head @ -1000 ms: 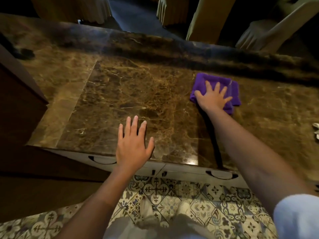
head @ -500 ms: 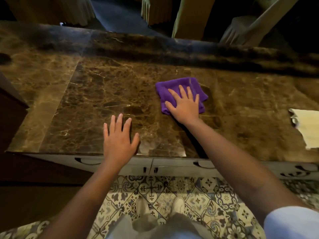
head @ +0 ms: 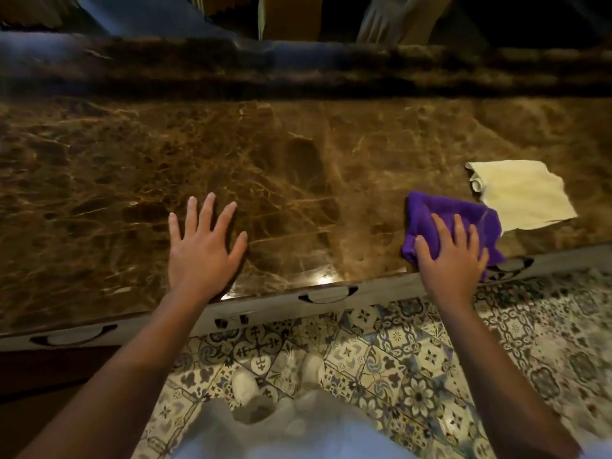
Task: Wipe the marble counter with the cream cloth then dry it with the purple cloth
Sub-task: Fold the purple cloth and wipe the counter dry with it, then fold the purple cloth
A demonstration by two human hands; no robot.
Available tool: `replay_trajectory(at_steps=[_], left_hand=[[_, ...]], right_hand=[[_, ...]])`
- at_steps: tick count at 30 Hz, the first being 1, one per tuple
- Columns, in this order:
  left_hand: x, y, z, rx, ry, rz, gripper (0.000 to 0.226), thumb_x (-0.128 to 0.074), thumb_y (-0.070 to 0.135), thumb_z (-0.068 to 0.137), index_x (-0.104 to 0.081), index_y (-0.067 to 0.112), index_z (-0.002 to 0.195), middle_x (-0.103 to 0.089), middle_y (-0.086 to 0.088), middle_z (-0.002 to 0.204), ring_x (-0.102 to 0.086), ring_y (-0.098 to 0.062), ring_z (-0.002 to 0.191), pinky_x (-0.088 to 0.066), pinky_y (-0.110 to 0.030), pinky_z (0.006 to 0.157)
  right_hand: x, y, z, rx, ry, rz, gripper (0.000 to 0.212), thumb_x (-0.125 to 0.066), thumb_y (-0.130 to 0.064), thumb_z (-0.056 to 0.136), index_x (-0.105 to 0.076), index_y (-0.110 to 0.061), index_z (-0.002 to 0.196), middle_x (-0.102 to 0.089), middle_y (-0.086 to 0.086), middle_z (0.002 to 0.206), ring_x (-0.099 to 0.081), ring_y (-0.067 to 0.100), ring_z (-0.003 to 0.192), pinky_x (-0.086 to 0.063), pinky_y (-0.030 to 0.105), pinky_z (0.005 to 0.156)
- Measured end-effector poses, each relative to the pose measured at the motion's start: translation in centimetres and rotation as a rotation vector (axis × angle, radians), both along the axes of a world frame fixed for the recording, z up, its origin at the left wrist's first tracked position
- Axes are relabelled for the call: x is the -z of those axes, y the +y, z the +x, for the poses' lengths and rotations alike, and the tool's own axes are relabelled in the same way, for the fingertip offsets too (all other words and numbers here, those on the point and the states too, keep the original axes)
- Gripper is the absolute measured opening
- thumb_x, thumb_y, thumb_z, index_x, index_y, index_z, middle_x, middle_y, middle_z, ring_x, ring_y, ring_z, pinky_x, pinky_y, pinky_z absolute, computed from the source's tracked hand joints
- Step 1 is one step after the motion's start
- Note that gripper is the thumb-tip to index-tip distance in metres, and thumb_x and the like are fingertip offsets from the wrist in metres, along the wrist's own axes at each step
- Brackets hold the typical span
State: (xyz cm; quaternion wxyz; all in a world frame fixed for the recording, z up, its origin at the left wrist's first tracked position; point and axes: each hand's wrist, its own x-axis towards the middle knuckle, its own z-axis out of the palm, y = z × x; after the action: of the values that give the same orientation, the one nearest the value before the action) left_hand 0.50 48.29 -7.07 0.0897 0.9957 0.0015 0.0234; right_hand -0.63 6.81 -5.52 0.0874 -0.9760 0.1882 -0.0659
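The brown veined marble tabletop (head: 298,167) is showing a polished, glossy finish, reflecting light at its near edge. The crumpled purple cloth (head: 443,213) is looking soft and plush. The flat cream cloth (head: 520,193) is appearing matt, finely textured. The patterned floor tiles (head: 381,352) are gleaming slightly.

The marble counter (head: 298,167) is brown with pale veins and has a darker raised ledge along its far side. A purple cloth (head: 447,220) lies bunched at the counter's near edge, its lower corner hanging just over it. A cream cloth (head: 523,190) lies flat just beyond the purple cloth and to its right, their edges touching. Well left of the purple cloth, a left hand (head: 202,250) rests palm-down on the marble; a right hand (head: 453,260) presses on the purple cloth.
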Motion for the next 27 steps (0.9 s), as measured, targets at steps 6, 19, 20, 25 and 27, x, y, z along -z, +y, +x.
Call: replay_trajectory(at_steps=[6,19,20,25,27], left_hand=[[-0.7,-0.4,-0.1,-0.027,0.016,0.001,0.068,-0.024,0.065,0.099,-0.031,0.033,0.159,-0.025,-0.007,0.172,-0.011,-0.032,0.16,-0.007,-0.06,0.127],[-6.8,-5.2,-2.8,-0.036,0.069,-0.645,0.048,-0.035,0.046,0.107,-0.062,0.024,0.139,-0.048,-0.003,0.16,-0.023,-0.018,0.158,-0.02,-0.046,0.127],[-8.0,-6.5,-3.4,-0.007,0.099,-0.808,0.05,-0.029,0.052,0.105,-0.065,0.032,0.134,-0.052,0.005,0.157,-0.027,-0.011,0.156,-0.023,-0.038,0.125],[-12.0,-12.1,-6.2,0.027,0.287,-1.188,0.045,-0.059,0.075,0.079,-0.075,0.036,0.092,-0.079,0.019,0.092,-0.072,0.003,0.088,-0.052,-0.015,0.076],[-12.3,-13.7,-6.8,-0.015,0.222,-1.18,0.034,-0.07,0.067,0.071,-0.076,0.034,0.078,-0.077,0.016,0.076,-0.068,0.004,0.07,-0.05,-0.014,0.066]], right_hand=[[1.3,5.4,-3.0,-0.141,-0.22,0.119,0.052,-0.054,-0.045,0.088,-0.061,-0.025,0.136,-0.054,0.007,0.152,-0.04,0.034,0.144,-0.028,0.059,0.115],[-7.1,11.5,-1.8,-0.496,0.133,1.368,0.019,-0.064,-0.033,0.086,-0.075,-0.036,0.101,-0.075,-0.02,0.085,-0.066,0.0,0.079,-0.05,0.017,0.071],[-7.8,10.7,-1.6,-0.448,0.158,1.516,0.016,-0.063,-0.031,0.086,-0.078,-0.034,0.092,-0.074,-0.015,0.08,-0.064,0.002,0.074,-0.049,0.018,0.068],[-9.3,9.1,-2.3,-0.24,0.326,1.917,0.016,-0.071,-0.033,0.083,-0.08,-0.022,0.074,-0.075,-0.001,0.075,-0.07,0.012,0.067,-0.056,0.026,0.065],[-9.5,8.4,-2.9,-0.14,0.373,2.011,0.038,-0.066,-0.05,0.078,-0.084,-0.017,0.082,-0.081,0.009,0.087,-0.077,0.02,0.077,-0.061,0.028,0.068]])
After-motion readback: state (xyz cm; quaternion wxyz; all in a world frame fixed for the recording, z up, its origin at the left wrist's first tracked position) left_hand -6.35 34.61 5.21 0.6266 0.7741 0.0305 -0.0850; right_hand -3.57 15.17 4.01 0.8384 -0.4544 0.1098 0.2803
